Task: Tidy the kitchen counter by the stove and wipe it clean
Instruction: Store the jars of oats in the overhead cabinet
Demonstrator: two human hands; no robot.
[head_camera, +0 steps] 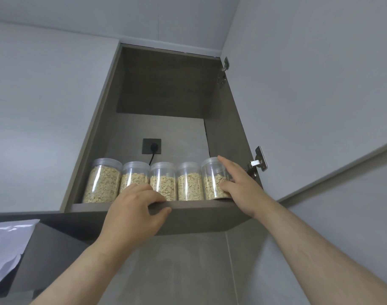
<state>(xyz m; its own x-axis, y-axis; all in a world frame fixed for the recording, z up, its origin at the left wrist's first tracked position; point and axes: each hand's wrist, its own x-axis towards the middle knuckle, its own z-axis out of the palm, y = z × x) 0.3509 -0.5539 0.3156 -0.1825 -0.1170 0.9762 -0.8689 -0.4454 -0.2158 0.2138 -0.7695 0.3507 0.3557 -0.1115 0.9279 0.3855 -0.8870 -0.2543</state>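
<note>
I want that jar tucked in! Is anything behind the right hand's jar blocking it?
Nothing visible does. The right hand holds the rightmost jar; the black cord hangs further left, behind other jars. The shelf surface behind is hidden.

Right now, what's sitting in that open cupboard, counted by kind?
Clear jars of oats: 5
Wall socket: 1
Black plug: 1
Door hinges: 2
Total: 9
The right hand holds the rightmost jar; the left hand grips the shelf edge.
</note>
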